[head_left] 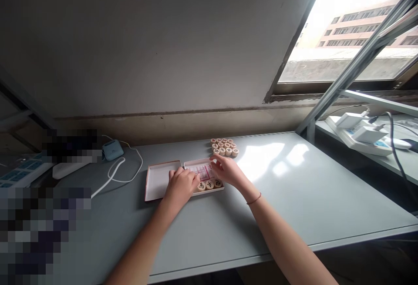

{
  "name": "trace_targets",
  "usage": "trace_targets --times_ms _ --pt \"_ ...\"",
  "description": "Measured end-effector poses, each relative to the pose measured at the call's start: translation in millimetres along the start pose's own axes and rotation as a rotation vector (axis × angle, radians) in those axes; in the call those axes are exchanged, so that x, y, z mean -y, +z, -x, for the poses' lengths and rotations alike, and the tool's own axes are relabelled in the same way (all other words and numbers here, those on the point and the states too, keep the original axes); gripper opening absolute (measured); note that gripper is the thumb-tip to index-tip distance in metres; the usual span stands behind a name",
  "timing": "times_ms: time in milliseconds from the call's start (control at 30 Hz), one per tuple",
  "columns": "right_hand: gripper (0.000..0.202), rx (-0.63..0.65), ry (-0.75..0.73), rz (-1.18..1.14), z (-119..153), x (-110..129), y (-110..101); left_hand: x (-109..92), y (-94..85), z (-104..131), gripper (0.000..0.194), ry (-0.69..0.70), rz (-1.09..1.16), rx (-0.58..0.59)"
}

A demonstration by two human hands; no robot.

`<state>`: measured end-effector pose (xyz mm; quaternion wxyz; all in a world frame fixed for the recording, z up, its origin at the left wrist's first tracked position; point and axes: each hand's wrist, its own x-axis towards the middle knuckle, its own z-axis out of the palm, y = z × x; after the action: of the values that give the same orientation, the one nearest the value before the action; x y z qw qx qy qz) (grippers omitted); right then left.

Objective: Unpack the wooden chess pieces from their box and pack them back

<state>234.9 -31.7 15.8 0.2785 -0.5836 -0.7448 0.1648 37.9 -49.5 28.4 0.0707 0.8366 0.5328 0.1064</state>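
Observation:
A shallow box lies open on the grey desk, its lid (160, 181) folded out to the left. In the box tray (196, 163) are a sheet with pink printing (204, 172) and a front row of round wooden Chinese chess pieces (209, 185). My left hand (181, 185) is over the tray's left part, fingers curled beside the row; what they grip is hidden. My right hand (227, 171) reaches over the tray's right edge with thumb and fingers bent together, and whatever is between them cannot be made out. Behind it stand more Chinese chess pieces (222, 150), grouped in rows.
A white cable (112, 176) and a small blue case (112, 149) lie to the left, near a power strip (24, 172). Sunlight falls on the desk (313, 198) at right. A metal frame post (346, 63) rises by the window, with plugged-in chargers (367, 135) beyond it.

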Motion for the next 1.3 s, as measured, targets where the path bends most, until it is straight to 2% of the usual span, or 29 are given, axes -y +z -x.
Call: trace_targets --times_ms 67,167,267,400,500,600,700,800,867,933,967,1033,1133,1200,1300 --pt "0.022 -0.048 -0.146 -0.047 2 8 -1 1 -1.3 -2 0.036 -0.045 0.138 -0.106" --pt "0.029 -0.026 -0.353 -0.095 8 23 6 3 -1.8 -4 0.040 -0.121 0.512 -0.246" --pt "0.020 -0.059 -0.427 -0.079 12 35 20 2 0.1 -4 0.041 -0.225 0.792 -0.306" --pt "0.016 -0.135 -0.481 -0.051 13 40 26 1 4.1 -4 0.043 -0.286 0.879 -0.340" --pt "0.017 -0.191 -0.366 -0.047 10 33 12 2 6.2 -6 0.044 -0.335 0.942 -0.385" --pt "0.016 -0.210 -0.058 0.031 4 16 -7 4 6.5 -9 0.042 -0.370 1.155 -0.441" --pt "0.013 -0.068 0.175 0.169 0 -3 -15 5 5.1 -11 0.046 -0.420 1.351 -0.419" --pt "0.016 0.072 0.261 0.253 -1 -16 -14 4 4.0 -11 0.052 -0.508 1.483 -0.336" --pt "0.020 0.085 0.275 0.279 -1 -16 -13 3 3.7 -11 0.048 -0.552 1.588 -0.304" --pt "0.026 0.017 0.197 0.242 1 -10 -13 1 3.2 -11 0.039 -0.579 1.698 -0.255" --pt "0.029 -0.036 0.112 0.192 2 -4 -12 -1 2.6 -11 0.034 -0.589 1.749 -0.222" --pt "0.032 -0.131 -0.130 0.069 4 12 -7 -5 0.7 -9 0.026 -0.615 1.824 -0.164" --pt "0.028 -0.178 -0.435 0.008 8 34 5 -11 -2.8 -6 0.026 -0.623 1.849 -0.083" --pt "0.022 -0.195 -0.490 0.049 10 43 12 -14 -4.4 -4 0.030 -0.589 1.834 -0.030" --pt "0.019 -0.218 -0.472 0.088 12 47 16 -17 -4.7 -2 0.033 -0.520 1.808 0.025"
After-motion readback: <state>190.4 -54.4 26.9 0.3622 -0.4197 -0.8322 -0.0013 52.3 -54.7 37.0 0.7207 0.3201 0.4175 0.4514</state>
